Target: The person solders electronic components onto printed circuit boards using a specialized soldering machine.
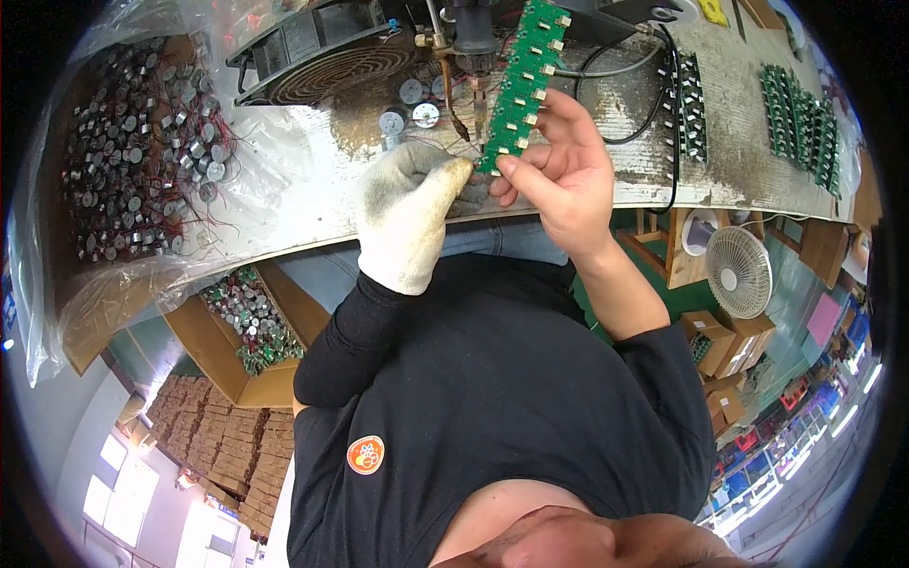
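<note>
My right hand [568,175], bare, pinches the lower end of a long green circuit board [523,93] between thumb and fingers. The board stands tilted, with a row of small pale connectors along its right edge. My left hand [407,208], in a white work glove, has its thumb and forefinger closed at the board's lower left corner; what they pinch is too small to make out. Just above that corner a soldering iron [478,90] points down from its stand, with a thin feed tube [449,90] beside it. Small round motors [426,115] lie beyond my left hand.
A box [142,161] full of small motors with red wires stands at left. A black fan [331,57] sits at the back. At right lie more green boards [800,128] and a black cable [674,180]. Below the bench, a carton [251,322] holds wired parts.
</note>
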Demonstrator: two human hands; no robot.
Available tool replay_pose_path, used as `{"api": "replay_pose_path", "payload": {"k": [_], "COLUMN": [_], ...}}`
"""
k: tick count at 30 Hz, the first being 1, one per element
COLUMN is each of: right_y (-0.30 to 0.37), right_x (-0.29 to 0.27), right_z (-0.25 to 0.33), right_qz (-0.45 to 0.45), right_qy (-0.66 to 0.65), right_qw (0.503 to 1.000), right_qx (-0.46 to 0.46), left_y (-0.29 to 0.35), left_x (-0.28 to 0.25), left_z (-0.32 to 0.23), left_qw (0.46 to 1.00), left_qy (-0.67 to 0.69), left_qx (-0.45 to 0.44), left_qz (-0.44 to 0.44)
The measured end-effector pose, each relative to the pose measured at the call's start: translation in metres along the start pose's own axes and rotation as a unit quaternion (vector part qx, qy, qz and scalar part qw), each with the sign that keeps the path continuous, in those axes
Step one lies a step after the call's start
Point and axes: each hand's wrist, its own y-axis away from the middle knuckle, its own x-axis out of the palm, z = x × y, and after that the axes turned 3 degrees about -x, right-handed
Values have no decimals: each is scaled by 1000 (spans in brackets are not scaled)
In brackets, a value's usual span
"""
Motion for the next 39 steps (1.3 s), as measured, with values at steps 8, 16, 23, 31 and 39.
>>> {"api": "replay_pose_path", "payload": {"k": [8, 16, 23, 31, 39], "right_y": [0, 2, 2, 3, 5], "right_x": [3, -2, -1, 2, 2], "right_z": [5, -1, 0, 0, -1], "right_qz": [-4, -2, -3, -3, -11], "right_qy": [-5, 2, -4, 0, 5], "right_qw": [1000, 1000, 1000, 1000, 1000], "right_qx": [-7, -3, -3, -7, -12], "left_y": [2, 3, 1, 1, 0], "left_x": [3, 5, 3, 2, 0], "left_z": [-8, -4, -1, 1, 3], "left_qw": [999, 1000, 999, 999, 998], "left_qy": [-41, -20, -31, -18, -49], "left_qx": [30, -2, 17, 30, 36], "left_qz": [-5, -9, -10, -12, -1]}}
